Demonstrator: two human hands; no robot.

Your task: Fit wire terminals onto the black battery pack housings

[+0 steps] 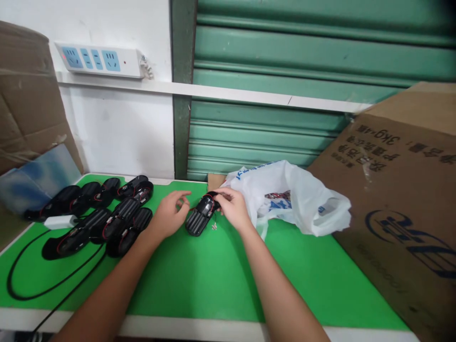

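On the green work surface lies a black plastic housing, tilted at an angle, with a ribbed lower half, a glossy upper half and a thin red wire along it. My right hand pinches its upper end, thumb and fingers closed there. A small connector hangs from a thin wire just below that hand. My left hand is raised just left of the housing, fingers apart and slightly bent, with nothing visible in them.
Several similar black housings lie at the left, beside a white block and a black cable. Behind my right hand sits a white plastic bag with wires inside. Cardboard boxes flank the table; a power strip is on the wall.
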